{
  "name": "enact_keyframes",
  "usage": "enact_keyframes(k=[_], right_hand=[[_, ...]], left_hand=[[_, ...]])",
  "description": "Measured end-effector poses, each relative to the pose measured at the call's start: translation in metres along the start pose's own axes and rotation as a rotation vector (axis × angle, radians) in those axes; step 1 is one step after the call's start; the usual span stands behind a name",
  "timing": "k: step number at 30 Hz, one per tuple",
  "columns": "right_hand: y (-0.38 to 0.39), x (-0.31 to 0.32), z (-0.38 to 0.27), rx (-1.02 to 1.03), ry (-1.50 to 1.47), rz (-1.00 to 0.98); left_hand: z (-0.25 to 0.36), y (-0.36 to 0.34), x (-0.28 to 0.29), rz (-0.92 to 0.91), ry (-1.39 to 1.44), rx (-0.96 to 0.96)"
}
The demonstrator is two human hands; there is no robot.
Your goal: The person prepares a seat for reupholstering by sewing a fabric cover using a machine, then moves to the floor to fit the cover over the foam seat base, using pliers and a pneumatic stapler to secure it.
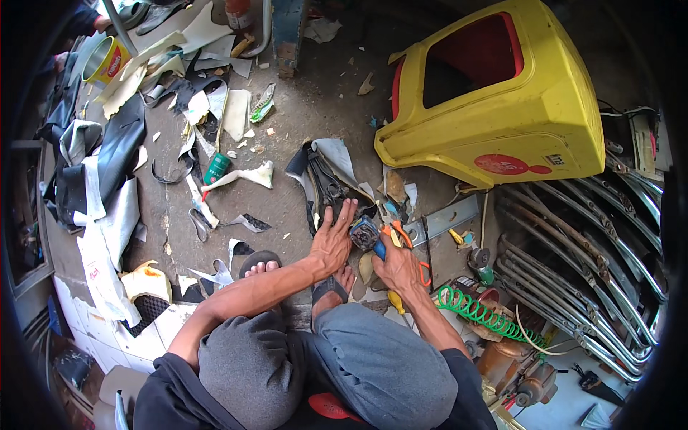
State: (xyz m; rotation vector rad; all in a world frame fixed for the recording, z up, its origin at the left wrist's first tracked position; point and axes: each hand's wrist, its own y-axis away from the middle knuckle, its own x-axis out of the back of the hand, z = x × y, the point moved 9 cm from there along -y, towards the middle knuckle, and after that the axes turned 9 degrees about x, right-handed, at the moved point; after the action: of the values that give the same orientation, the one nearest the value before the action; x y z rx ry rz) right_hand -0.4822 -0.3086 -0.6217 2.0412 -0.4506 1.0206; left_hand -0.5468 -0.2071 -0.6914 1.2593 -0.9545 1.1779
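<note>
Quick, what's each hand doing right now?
Left hand: open, fingers stretched out on the dark folded material.
Right hand: closed, holding a blue-and-black tool.

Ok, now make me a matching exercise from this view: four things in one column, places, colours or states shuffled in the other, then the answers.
1. Left hand
2. Right hand
3. Hose
4. Tin

A. Green and coiled
B. Gripping a blue tool
C. In the upper left
D. Fingers on a dark piece

Pairs: 1-D, 2-B, 3-A, 4-C
</note>
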Motion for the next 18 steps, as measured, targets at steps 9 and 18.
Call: enact_keyframes(k=[9, 18], right_hand=[[-0.020, 0.011, -0.019, -0.003, 0.100, -0.116], [-0.009, 0.019, 0.001, -0.067, -0.081, -0.004]], left_hand=[[-0.002, -0.002, 0.001, 0.091, -0.022, 0.021], [-0.012, 0.014, 0.006, -0.101, -0.236, -0.051]])
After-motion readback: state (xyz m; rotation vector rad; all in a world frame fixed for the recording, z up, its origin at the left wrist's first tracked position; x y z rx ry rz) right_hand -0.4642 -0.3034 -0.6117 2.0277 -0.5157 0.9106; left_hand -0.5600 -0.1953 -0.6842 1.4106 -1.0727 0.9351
